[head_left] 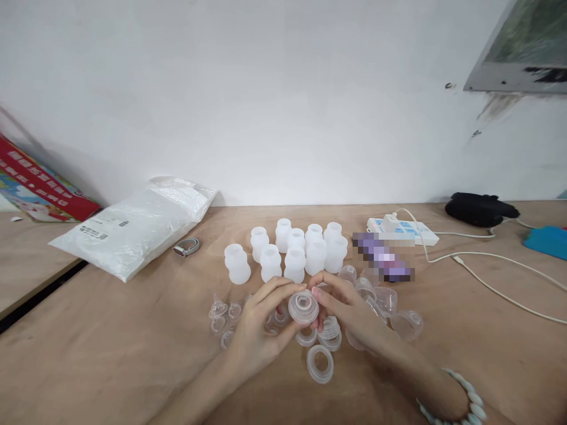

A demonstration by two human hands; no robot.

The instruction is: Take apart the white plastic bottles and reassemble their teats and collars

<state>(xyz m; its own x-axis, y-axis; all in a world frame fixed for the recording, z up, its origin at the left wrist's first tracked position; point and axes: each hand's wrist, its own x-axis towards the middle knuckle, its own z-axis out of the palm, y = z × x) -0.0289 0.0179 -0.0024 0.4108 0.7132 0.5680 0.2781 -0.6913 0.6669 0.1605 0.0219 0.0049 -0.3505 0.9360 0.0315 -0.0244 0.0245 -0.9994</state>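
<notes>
Support for the clear ring (303, 308) is given from both sides, and it is held above the near part of the wooden table (110, 330) with its face turned toward the head camera. Because it is gripped only at the rim, its centre is left uncovered, probably so that the concentric form inside can be watched; whether that form is a separate piece cannot be told.

Around it, parts appear to be grouped by kind, presumably for easy reach. White bottles (238, 264) are stood upright from 10 to 1 o'clock, domed covers (408, 326) are strewn between 2 and 4, loose rings (311, 366) are laid from 4 to 6, and teat-like pieces (218, 309) are placed between 8 and 9, partly hidden by the left hand (254, 330).

That hand is extended from 8 o'clock, and the rim is pinched between its thumb, at 7, and its long fingers, pressed together along the 12 o'clock edge. The right hand (349, 310) is extended from 4 o'clock, a beaded bracelet (475, 401) being worn at its wrist. The rim is met near 2 by its thumb and index finger, drawn close together, while its other fingers are curled beneath; their pressure cannot be judged.
</notes>
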